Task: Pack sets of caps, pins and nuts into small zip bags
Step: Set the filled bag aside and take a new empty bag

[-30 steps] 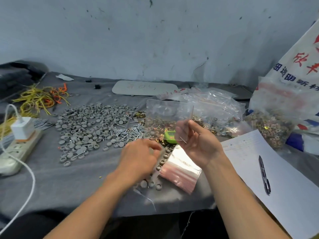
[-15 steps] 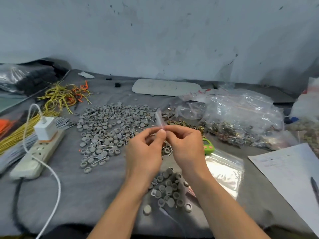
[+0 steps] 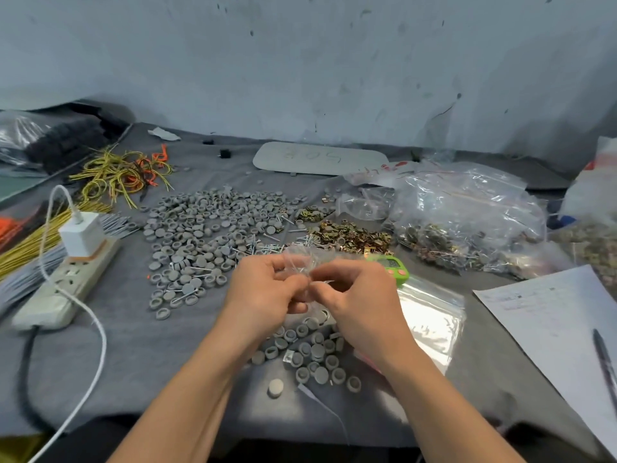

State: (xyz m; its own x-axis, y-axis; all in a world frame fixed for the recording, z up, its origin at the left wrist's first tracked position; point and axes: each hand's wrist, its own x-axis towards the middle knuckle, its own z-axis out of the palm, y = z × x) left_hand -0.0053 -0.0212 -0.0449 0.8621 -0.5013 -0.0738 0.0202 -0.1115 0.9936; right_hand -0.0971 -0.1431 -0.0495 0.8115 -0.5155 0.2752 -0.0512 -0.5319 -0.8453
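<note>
Fingers (image 3: 289, 283) of the left hand (image 3: 263, 292) and right hand (image 3: 359, 297) pinch a small zip bag (image 3: 302, 259) above the caps (image 3: 310, 350) on the tabletop (image 3: 133, 355), likely parting its mouth for filling.

The surface (image 3: 133, 355) was grey, and the caps (image 3: 207, 235) spread over its middle were a matching flat grey. The nuts (image 3: 347, 233) were brassy gold, the pins (image 3: 263, 248) silver and the small zip bag (image 3: 300, 259) clear. The timer (image 3: 395, 267) was bright green with orange buttons. Toward the far left corner, the wires (image 3: 123, 172) were yellow and orange, the charger (image 3: 81, 237) white. By the right edge, the paper (image 3: 547, 315) was white and the pen (image 3: 606, 359) black.
</note>
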